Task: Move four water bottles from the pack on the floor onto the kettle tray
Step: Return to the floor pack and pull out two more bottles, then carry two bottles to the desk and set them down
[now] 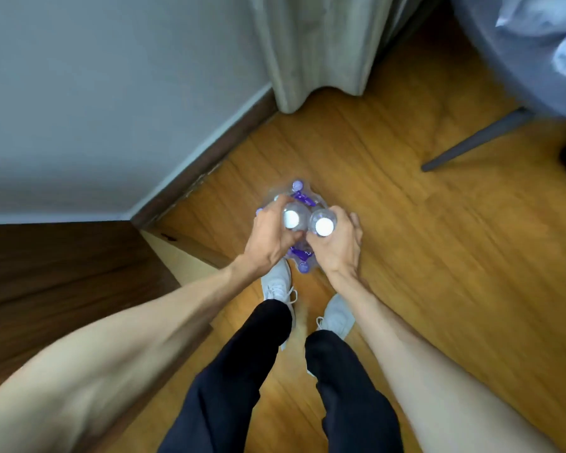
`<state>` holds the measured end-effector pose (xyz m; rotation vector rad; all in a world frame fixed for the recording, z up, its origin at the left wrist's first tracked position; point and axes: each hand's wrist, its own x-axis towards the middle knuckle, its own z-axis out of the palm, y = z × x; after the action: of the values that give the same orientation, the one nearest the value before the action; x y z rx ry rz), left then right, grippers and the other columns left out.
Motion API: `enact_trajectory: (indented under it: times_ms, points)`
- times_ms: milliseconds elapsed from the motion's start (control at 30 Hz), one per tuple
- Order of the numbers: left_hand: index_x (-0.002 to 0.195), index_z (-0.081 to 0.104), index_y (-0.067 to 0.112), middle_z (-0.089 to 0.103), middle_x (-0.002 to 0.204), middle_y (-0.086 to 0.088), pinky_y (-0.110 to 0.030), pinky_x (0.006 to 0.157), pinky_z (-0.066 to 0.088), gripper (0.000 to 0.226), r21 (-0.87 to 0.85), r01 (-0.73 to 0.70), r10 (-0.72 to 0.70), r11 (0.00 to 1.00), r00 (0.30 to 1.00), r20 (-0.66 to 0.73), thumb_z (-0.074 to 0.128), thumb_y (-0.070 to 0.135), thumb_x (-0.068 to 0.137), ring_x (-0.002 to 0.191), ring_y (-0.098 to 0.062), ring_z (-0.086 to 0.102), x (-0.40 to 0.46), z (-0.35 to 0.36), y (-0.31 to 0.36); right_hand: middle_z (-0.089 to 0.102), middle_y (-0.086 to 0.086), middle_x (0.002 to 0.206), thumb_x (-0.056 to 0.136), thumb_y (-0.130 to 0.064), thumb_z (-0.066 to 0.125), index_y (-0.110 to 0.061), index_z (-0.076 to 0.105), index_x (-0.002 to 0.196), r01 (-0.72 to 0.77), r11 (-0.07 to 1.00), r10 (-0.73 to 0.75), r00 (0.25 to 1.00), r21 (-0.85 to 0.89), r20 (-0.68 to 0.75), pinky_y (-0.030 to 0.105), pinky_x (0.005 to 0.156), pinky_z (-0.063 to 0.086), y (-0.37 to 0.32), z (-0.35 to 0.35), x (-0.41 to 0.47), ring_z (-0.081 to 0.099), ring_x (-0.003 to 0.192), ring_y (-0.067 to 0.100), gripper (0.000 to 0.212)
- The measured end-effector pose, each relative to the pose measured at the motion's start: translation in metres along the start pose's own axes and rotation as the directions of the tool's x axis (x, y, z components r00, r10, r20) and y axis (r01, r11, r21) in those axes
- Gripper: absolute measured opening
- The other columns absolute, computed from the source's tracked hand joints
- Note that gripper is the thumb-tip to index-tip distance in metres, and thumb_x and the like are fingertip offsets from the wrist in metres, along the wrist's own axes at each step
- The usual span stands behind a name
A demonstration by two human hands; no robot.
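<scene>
A shrink-wrapped pack of water bottles (303, 195) with purple labels and caps stands on the wooden floor in front of my feet. My left hand (270, 238) is wrapped around one clear bottle with a white cap (291, 219). Right beside it, my right hand (340, 245) grips a second white-capped bottle (324, 226). Both bottles are upright, seen from above, directly over the pack, which is mostly hidden beneath my hands. The kettle tray is not in view.
A grey wall with a dark baseboard (209, 165) runs along the left, and a dark wooden surface (62, 273) juts out at the near left. A curtain (321, 50) hangs behind the pack. A grey chair leg (471, 142) slants at the right. My shoes (276, 286) stand just behind the pack.
</scene>
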<state>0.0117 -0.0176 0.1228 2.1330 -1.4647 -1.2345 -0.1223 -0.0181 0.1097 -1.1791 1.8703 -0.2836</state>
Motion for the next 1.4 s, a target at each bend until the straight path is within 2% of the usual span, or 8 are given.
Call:
enact_trajectory:
  times_ms: [133, 200, 467, 700, 867, 1033, 1300, 1400]
  points:
    - [0.113, 0.06, 0.02, 0.072, 0.106, 0.001, -0.025, 0.078, 0.046, 0.052, -0.051, 0.003, -0.005, 0.999, 0.999, -0.04, 0.082, 0.016, 0.066, 0.096, -0.019, 0.067, -0.07, -0.069, 0.078, 0.058, -0.008, 0.092, 0.076, -0.01, 0.077, -0.014, 0.063, 0.112, 0.065, 0.998, -0.065, 0.998, 0.0, 0.013, 0.028, 0.099, 0.039, -0.076, -0.089, -0.079, 0.048, 0.125, 0.025, 0.039]
    - [0.113, 0.061, 0.021, 0.072, 0.107, 0.002, -0.024, 0.078, 0.048, 0.05, -0.079, -0.012, 0.005, 0.997, 0.996, -0.087, 0.082, 0.018, 0.068, 0.096, -0.016, 0.067, -0.112, -0.106, 0.121, 0.047, -0.018, 0.083, 0.073, -0.009, 0.079, -0.014, 0.063, 0.108, 0.109, 0.994, -0.109, 0.994, -0.013, 0.032, 0.026, 0.095, 0.04, -0.113, -0.133, -0.123, 0.051, 0.121, 0.023, 0.039]
    - [0.106, 0.064, 0.03, 0.066, 0.095, 0.021, -0.017, 0.077, 0.052, 0.043, -0.142, -0.105, 0.047, 0.984, 0.931, -0.362, 0.086, 0.039, 0.07, 0.087, 0.007, 0.063, -0.286, -0.197, 0.227, 0.051, -0.003, 0.097, 0.069, -0.018, 0.083, -0.016, 0.064, 0.116, 0.366, 0.922, -0.356, 0.93, -0.131, 0.093, 0.012, 0.07, 0.029, -0.202, -0.271, -0.278, 0.057, 0.099, 0.021, 0.051]
    - [0.1, 0.065, 0.024, 0.066, 0.094, 0.014, -0.009, 0.071, 0.049, 0.04, -0.256, -0.117, -0.045, 0.96, 0.834, -0.55, 0.085, 0.037, 0.067, 0.09, -0.002, 0.062, -0.423, -0.225, 0.263, 0.058, -0.001, 0.096, 0.067, -0.036, 0.086, -0.021, 0.068, 0.108, 0.611, 0.773, -0.569, 0.787, -0.173, 0.236, 0.002, 0.057, 0.031, -0.229, -0.328, -0.382, 0.057, 0.078, 0.008, 0.047]
    - [0.106, 0.069, 0.024, 0.071, 0.101, 0.015, -0.007, 0.076, 0.052, 0.047, -0.33, -0.093, -0.136, 0.939, 0.782, -0.609, 0.086, 0.041, 0.066, 0.093, 0.001, 0.066, -0.505, -0.235, 0.251, 0.059, -0.005, 0.094, 0.065, -0.041, 0.087, -0.024, 0.068, 0.106, 0.763, 0.62, -0.681, 0.639, -0.182, 0.357, 0.004, 0.058, 0.041, -0.23, -0.33, -0.446, 0.056, 0.071, 0.005, 0.049]
    - [0.106, 0.071, 0.025, 0.073, 0.098, 0.014, -0.005, 0.074, 0.052, 0.048, -0.415, -0.008, -0.289, 0.91, 0.706, -0.646, 0.086, 0.038, 0.063, 0.088, 0.001, 0.068, -0.6, -0.247, 0.221, 0.059, -0.007, 0.088, 0.064, -0.044, 0.083, -0.027, 0.068, 0.102, 0.88, 0.445, -0.705, 0.458, -0.164, 0.541, 0.027, 0.071, 0.058, -0.234, -0.302, -0.516, 0.062, 0.08, 0.014, 0.044]
    - [0.099, 0.068, 0.036, 0.073, 0.091, 0.019, -0.015, 0.073, 0.059, 0.045, -0.632, 0.066, -0.581, 0.772, 0.473, -0.662, 0.09, 0.037, 0.059, 0.09, 0.005, 0.068, -0.741, -0.257, 0.128, 0.06, -0.016, 0.091, 0.064, -0.054, 0.078, -0.034, 0.067, 0.101, 0.971, 0.236, -0.578, 0.164, -0.029, 0.8, 0.011, 0.062, 0.044, -0.25, -0.201, -0.646, 0.059, 0.077, 0.003, 0.043]
    - [0.102, 0.069, 0.034, 0.075, 0.089, 0.017, -0.018, 0.073, 0.06, 0.046, -0.674, 0.084, -0.648, 0.734, 0.385, -0.657, 0.088, 0.038, 0.061, 0.087, 0.003, 0.069, -0.789, -0.272, 0.084, 0.064, -0.016, 0.09, 0.061, -0.06, 0.077, -0.035, 0.067, 0.09, 0.978, 0.206, -0.539, 0.083, 0.036, 0.839, 0.02, 0.072, 0.052, -0.257, -0.15, -0.698, 0.062, 0.084, 0.006, 0.04]
